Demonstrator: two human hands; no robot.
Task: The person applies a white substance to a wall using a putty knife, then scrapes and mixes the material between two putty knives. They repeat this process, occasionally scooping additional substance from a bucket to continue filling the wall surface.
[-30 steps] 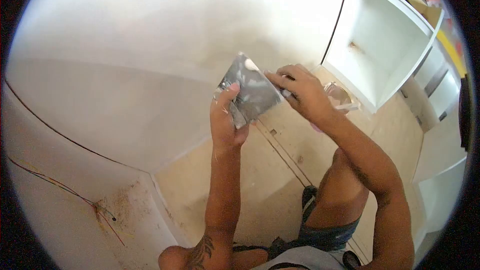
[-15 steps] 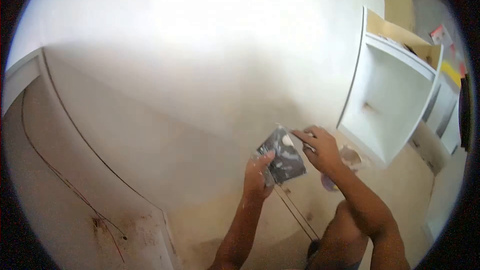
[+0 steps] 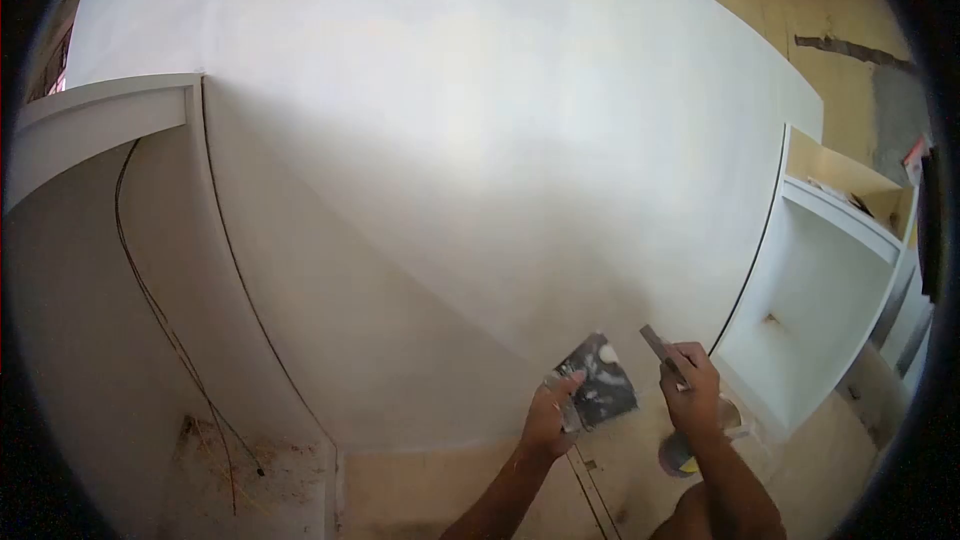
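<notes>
My left hand [image 3: 548, 418] grips a dark, flat, squarish plate [image 3: 607, 395] by its near edge, thumb on top. White paste smears its face, and a small white lump sits close to its upper corner. To the right, my right hand [image 3: 692, 390] is closed around a narrow grey putty knife [image 3: 663, 352], its blade pointing up and left. The blade and the plate are apart. Beyond both hands rises a large white wall panel [image 3: 470, 220]. Behind my right forearm, a round tub [image 3: 678, 455] on the floor is partly hidden.
At right stands a white open cabinet [image 3: 820, 290] with odds and ends on its top shelf. A white frame on the left surrounds a recess with loose cables [image 3: 160, 310] hanging down. Two dark lines [image 3: 594, 495] cross the tan floor [image 3: 430, 485].
My view has tilted up and swung left, so more of the panel's top shows. The right hand has drawn away from the plate, with the putty knife now lifted clear of it.
</notes>
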